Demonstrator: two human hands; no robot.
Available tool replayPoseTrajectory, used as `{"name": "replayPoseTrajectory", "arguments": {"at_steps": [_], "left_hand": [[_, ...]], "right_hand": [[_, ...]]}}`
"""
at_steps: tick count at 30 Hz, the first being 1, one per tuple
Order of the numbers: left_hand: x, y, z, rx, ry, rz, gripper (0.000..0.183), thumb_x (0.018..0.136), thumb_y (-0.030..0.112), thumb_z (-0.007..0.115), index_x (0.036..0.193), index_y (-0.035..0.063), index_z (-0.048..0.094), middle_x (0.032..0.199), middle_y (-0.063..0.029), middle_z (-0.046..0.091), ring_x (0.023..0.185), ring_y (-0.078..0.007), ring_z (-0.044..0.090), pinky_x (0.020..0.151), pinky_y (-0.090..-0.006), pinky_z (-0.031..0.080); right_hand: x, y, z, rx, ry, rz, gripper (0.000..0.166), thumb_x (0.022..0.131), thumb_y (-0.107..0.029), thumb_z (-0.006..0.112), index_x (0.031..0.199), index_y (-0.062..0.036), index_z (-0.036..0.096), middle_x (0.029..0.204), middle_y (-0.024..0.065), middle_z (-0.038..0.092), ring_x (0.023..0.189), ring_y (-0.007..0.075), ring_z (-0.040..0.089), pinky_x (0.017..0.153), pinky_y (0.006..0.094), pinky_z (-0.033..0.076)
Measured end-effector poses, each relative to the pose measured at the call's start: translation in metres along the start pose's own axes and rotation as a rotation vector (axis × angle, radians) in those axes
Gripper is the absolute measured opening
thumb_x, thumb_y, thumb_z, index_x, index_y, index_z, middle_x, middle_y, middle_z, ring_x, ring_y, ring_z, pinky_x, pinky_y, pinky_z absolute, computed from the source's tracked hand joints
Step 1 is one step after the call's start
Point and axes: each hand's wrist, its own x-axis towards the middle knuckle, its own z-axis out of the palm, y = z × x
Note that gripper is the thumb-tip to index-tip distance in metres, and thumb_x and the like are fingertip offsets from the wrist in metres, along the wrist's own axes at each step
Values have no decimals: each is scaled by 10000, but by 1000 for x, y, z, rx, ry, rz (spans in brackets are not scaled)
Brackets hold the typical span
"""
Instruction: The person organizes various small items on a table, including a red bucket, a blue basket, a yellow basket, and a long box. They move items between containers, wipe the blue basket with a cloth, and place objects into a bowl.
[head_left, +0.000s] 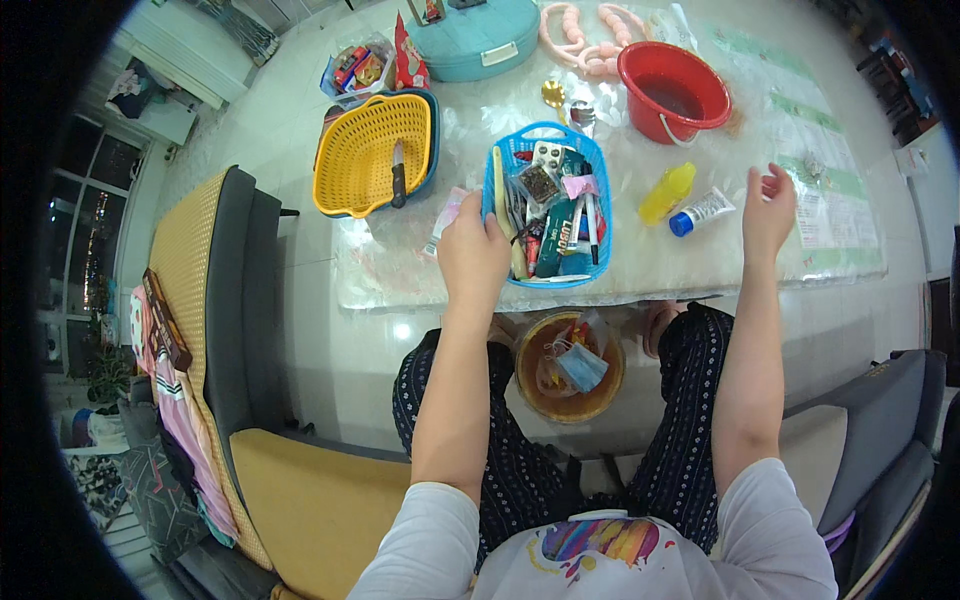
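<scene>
My left hand (472, 251) grips the left side of a blue plastic basket (605, 225). The basket is packed with small items, among them a clear packet of dark bits (538, 184), a blister pack of pills (550, 155), a dark green packet (556, 236) and a black-and-white pen (592, 229). My right hand (771, 202) hovers over the table at the right, fingers loosely curled and nothing seen in them. Nearest to it lies a white tube with a blue cap (701, 212). A yellow bottle (667, 193) lies just left of the tube.
A kitchen knife (398, 174) lies in a yellow colander basket (360, 127), blade away from me. Behind stand a red bucket (675, 97) holding liquid and a teal round case (472, 45). Two spoons (553, 95) lie mid-table. A waste bin (529, 382) sits between my legs.
</scene>
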Motion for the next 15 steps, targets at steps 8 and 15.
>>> {"name": "replayPoseTrajectory", "arguments": {"at_steps": [8, 15], "left_hand": [[6, 4, 5, -1000, 4, -203, 358, 878, -40, 546, 1235, -55, 517, 1016, -78, 654, 868, -115, 627, 729, -232, 477], [0, 3, 20, -1090, -30, -198, 383, 899, -6, 554, 1274, -64, 494, 1012, -85, 647, 858, -102, 613, 730, -214, 470]], "right_hand": [[-98, -136, -17, 914, -565, 365, 410, 928, -335, 588, 1222, -65, 493, 1027, 35, 573, 871, 103, 532, 739, 273, 442], [-119, -150, -1, 1690, -1291, 1076, 712, 896, -619, 436, 1431, -163, 327, 1441, 99, 395, 1296, 299, 417, 1037, 589, 331]]}}
